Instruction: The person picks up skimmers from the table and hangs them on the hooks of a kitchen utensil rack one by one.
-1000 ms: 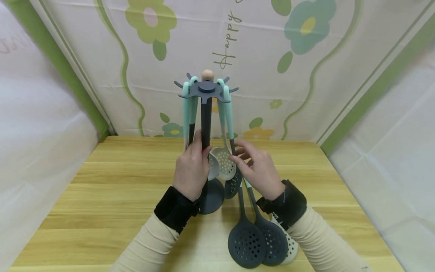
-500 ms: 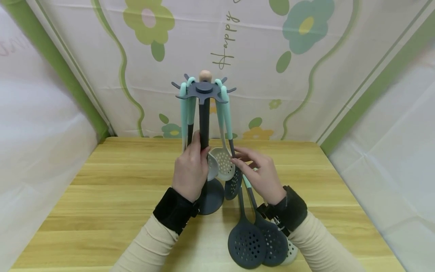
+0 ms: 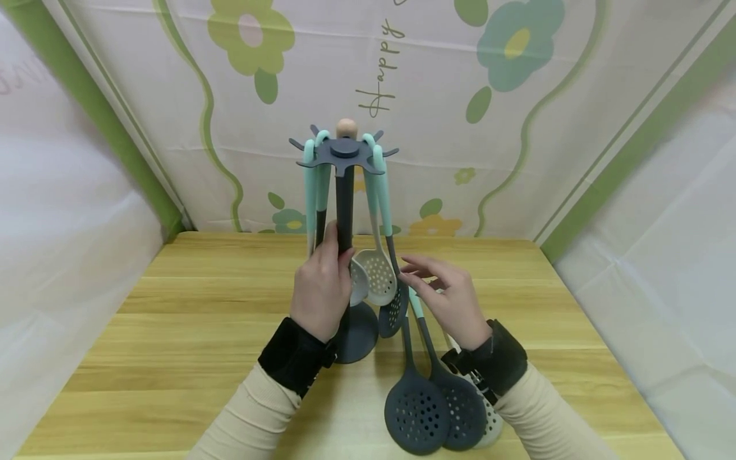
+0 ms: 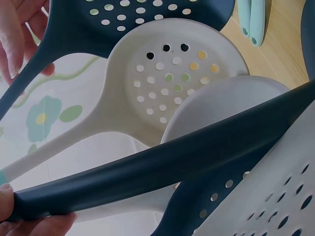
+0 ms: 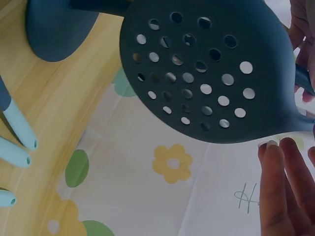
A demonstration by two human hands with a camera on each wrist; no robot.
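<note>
My left hand (image 3: 322, 287) grips the dark pole of a utensil stand (image 3: 344, 204), its wooden knob on top. Several utensils with mint handles hang from the stand's hooks. Hanging on the right side is a dark skimmer (image 5: 266, 73). Beside its neck is my right hand (image 3: 448, 297), fingers loosely extended and thumb tip close to the neck; whether it touches I cannot tell. A cream skimmer (image 4: 128, 98) hangs just behind, next to a pale ladle-like bowl (image 3: 359, 284). My left hand partly hides the utensils on the left.
Two dark skimmers (image 3: 416, 415) lie overlapping on the wooden table (image 3: 201, 358), front right, on top of a pale perforated utensil (image 3: 492, 421) partly under my right wrist. The stand's round base (image 3: 359, 335) rests on the table. A flowered cloth (image 3: 437, 160) hangs behind.
My right hand has moved slightly right and down, its fingers loosening away from the dark skimmer's neck. My left hand stays on the pole, and the skimmer keeps hanging.
</note>
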